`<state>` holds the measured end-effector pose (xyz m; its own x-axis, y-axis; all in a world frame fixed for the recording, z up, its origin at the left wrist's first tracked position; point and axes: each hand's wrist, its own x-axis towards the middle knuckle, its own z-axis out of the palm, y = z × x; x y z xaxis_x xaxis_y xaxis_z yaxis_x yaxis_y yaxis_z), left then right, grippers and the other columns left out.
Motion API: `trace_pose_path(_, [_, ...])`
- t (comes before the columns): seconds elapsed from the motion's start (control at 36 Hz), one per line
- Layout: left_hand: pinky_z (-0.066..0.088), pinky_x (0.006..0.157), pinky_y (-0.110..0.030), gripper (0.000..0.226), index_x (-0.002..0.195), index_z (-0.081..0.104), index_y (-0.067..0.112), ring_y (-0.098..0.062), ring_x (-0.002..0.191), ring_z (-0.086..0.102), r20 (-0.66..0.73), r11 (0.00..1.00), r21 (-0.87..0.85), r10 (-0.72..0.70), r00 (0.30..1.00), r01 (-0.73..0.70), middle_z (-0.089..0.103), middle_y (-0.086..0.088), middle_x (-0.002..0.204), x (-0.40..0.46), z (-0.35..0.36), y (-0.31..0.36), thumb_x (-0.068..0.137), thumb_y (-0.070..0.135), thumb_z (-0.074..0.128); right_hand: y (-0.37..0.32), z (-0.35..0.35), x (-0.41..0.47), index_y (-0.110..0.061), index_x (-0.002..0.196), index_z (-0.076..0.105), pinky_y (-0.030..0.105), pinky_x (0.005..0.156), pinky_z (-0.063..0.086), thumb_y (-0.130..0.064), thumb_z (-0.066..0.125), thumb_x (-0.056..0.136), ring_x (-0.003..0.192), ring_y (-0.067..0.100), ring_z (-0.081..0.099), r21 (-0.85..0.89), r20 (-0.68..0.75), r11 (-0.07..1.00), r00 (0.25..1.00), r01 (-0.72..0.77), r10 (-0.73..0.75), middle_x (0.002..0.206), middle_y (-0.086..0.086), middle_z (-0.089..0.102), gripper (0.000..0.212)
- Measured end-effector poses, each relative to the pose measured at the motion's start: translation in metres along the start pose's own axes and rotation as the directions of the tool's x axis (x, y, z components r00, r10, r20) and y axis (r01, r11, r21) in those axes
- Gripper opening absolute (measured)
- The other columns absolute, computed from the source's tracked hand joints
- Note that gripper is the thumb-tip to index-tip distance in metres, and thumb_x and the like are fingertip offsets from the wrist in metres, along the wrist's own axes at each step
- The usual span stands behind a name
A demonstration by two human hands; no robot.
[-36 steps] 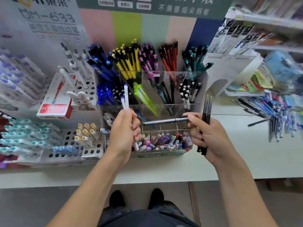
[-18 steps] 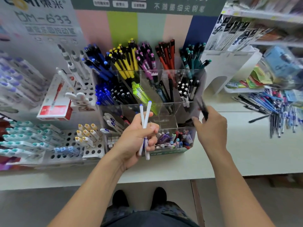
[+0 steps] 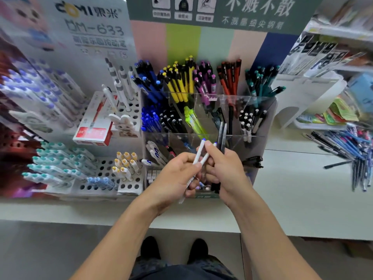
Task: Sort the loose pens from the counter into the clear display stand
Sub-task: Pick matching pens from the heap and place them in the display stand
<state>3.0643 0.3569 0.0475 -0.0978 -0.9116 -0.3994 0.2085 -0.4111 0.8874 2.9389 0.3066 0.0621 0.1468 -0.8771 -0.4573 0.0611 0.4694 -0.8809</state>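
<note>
Both hands meet in front of the clear display stand, whose tiered compartments hold blue, yellow, purple, red, teal and black pens. My left hand grips two white pens with blue tips, angled up to the right. My right hand holds a few black pens upright in its palm, and its thumb and forefinger pinch the top of one white pen. A pile of loose pens lies on the white counter at the far right.
Left of the stand, white perforated racks hold teal, blue and yellow-capped pens, with a red and white box behind. A white shelf unit with packets stands at the right. The counter's front edge runs just below my wrists.
My right hand came back from the stand's right side to meet my left hand and now pinches a white pen there. The camera moved closer and tilted.
</note>
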Motion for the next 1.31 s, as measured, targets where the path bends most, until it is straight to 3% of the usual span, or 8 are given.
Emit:
trace_pose_path(0.11, [0.027,0.043,-0.02,0.025,0.116,0.047,0.006,-0.007,0.047,0.038,0.026,0.999,0.051,-0.02,0.999,0.019,0.053,-0.001,0.071,-0.008,-0.003,0.0,0.105,0.028,0.05,0.001,0.011,0.002,-0.007,0.075,0.068,0.03,0.049,0.044,-0.035,0.056,0.103,0.053,0.019,0.055,-0.291,0.076,0.944,0.988,0.153,-0.136,0.061,0.019,0.06,0.042])
trace_pose_path(0.31, [0.024,0.038,-0.018,0.009,0.106,0.048,0.012,-0.01,0.049,0.033,-0.218,0.968,-0.236,-0.139,0.966,0.086,0.042,-0.002,0.067,-0.012,-0.024,-0.011,0.106,0.008,0.041,0.009,0.02,0.009,-0.014,0.089,0.069,0.025,0.053,0.04,-0.037,0.053,0.102,0.054,0.007,0.05,-0.545,0.18,0.803,0.969,0.241,-0.168,0.06,-0.008,0.054,0.031])
trace_pose_path(0.44, [0.062,0.065,-0.029,0.032,0.122,0.053,-0.007,-0.019,0.07,0.066,-0.078,0.587,-0.805,-0.249,0.965,0.086,0.055,-0.007,0.084,-0.013,-0.04,-0.009,0.108,0.018,0.038,0.02,0.021,-0.006,-0.026,0.099,0.067,0.042,0.069,0.055,-0.039,0.07,0.084,0.068,0.029,0.063,-0.485,0.417,0.79,0.893,0.374,-0.167,0.073,0.009,0.069,0.02])
trace_pose_path(0.53, [0.057,0.086,-0.034,0.038,0.092,0.056,0.001,-0.019,0.07,0.06,0.034,0.453,-0.879,-0.259,0.965,0.152,0.049,-0.001,0.074,-0.014,-0.041,0.001,0.108,0.028,0.034,0.013,0.015,-0.013,-0.033,0.113,0.064,0.043,0.083,0.058,-0.041,0.079,0.082,0.083,0.027,0.065,-0.407,0.551,0.799,0.817,0.443,-0.172,0.099,-0.002,0.072,0.035])
trace_pose_path(0.64, [0.058,0.063,-0.033,0.042,0.1,0.063,0.003,-0.026,0.074,0.066,0.062,0.569,-0.792,-0.282,0.957,0.219,0.067,-0.015,0.088,-0.011,-0.04,0.002,0.108,0.032,0.034,0.013,0.013,-0.018,-0.028,0.129,0.062,0.035,0.093,0.056,-0.019,0.089,0.077,0.106,0.011,0.069,-0.385,0.625,0.712,0.734,0.587,-0.268,0.115,-0.009,0.072,0.058])
trace_pose_path(0.81, [0.047,0.091,-0.032,0.042,0.117,0.065,0.002,-0.024,0.094,0.063,0.029,0.626,-0.754,-0.271,0.962,0.199,0.069,-0.016,0.103,-0.005,-0.038,-0.002,0.108,0.032,0.037,0.033,0.028,0.002,-0.012,0.104,0.077,0.028,0.08,0.055,-0.016,0.075,0.088,0.091,0.007,0.07,-0.403,0.483,0.463,0.613,0.79,-0.625,0.098,-0.007,0.075,0.017])
trace_pose_path(1.03, [0.054,0.068,-0.029,0.039,0.107,0.071,0.011,-0.016,0.076,0.069,-0.452,0.996,-0.004,-0.085,0.888,0.093,0.075,-0.009,0.095,-0.013,-0.053,-0.023,0.107,0.038,0.043,0.018,0.036,0.018,-0.017,0.094,0.075,0.018,0.06,0.04,-0.02,0.068,0.097,0.059,0.002,0.055,-0.346,0.166,0.705,0.78,0.619,-0.604,0.064,-0.019,0.062,0.008])
trace_pose_path(1.31, [0.059,0.082,-0.05,0.017,0.1,0.075,0.026,-0.013,0.087,0.07,-0.39,0.931,0.365,0.173,0.904,-0.02,0.074,0.008,0.09,-0.007,-0.066,-0.048,0.1,0.017,0.06,0.041,0.078,0.051,-0.018,0.075,0.063,0.04,0.064,0.054,-0.024,0.065,0.085,0.068,0.022,0.063,-0.812,0.306,0.371,0.87,0.451,-0.387,0.069,0.0,0.067,0.012])
